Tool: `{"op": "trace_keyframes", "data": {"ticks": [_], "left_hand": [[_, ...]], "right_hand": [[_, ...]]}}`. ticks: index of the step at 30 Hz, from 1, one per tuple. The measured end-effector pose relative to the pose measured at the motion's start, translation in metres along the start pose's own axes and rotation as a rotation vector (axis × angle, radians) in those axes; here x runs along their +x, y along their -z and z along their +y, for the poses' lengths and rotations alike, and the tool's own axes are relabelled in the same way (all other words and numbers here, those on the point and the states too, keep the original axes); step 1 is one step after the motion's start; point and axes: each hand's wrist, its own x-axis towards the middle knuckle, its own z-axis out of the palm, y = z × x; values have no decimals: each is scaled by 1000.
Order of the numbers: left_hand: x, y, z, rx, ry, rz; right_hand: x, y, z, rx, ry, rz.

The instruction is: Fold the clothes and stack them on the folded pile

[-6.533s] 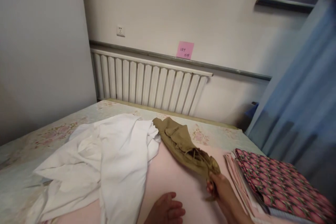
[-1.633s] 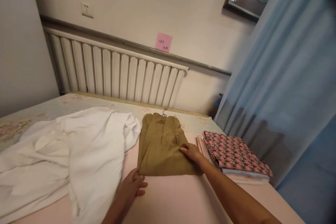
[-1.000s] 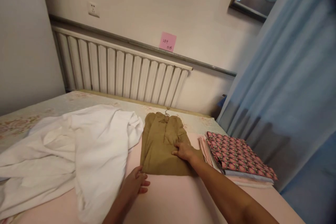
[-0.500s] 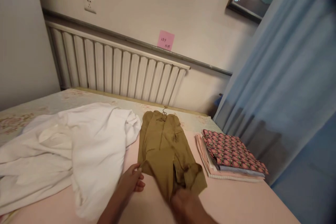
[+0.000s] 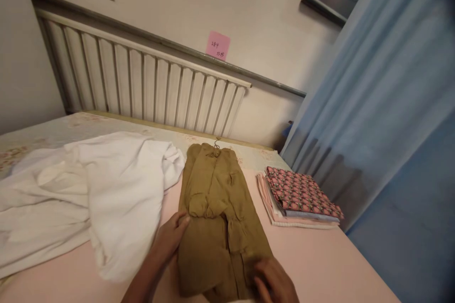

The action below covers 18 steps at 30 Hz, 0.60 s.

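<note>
An olive-brown garment (image 5: 206, 246) lies lengthwise on the bed in front of me, with a thin dark loop or hook at its far end. Its near part is spread towards me, with creases and a flap along the middle. My left hand (image 5: 171, 235) is closed at the garment's left edge, thumb and fingertips pinching the cloth. Over the lower right part rests my right hand (image 5: 276, 280), slightly blurred, its fingers curled at the cloth. The garment's nearest edge is partly cut off by the picture's bottom.
A rumpled white cloth (image 5: 121, 199) covers the bed's left side. On the right sits a stack of folded cloths, a red patterned one (image 5: 302, 191) on top. Beyond the bed are a radiator (image 5: 152, 85) and a wall; a blue curtain (image 5: 359, 85) hangs at right.
The garment's near part, lifted and bunched before, now lies flatter and reaches closer to me. My right hand has moved right. My left hand stays at the left edge.
</note>
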Motion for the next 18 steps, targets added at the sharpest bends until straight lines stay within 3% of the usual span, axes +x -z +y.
{"op": "trace_keyframes", "data": {"ticks": [3,6,9,11,14,18], "left_hand": [[1,0,-1,5,12,-36],[-1,-2,2,-24,6,-67],[-10,0,13,-174,120,-194],[-18,2,22,-354,150,-295],[-28,7,34,-642,47,-363],[-30,4,35,-702,18,-403]], "right_hand": [[-2,6,24,-49,-85,122],[-11,2,43,-61,-196,140],[-21,-8,56,-42,-295,145],[-24,-13,60,-32,-330,139],[-24,-15,60,-18,-327,122],[-23,-14,58,-16,-320,120]]}}
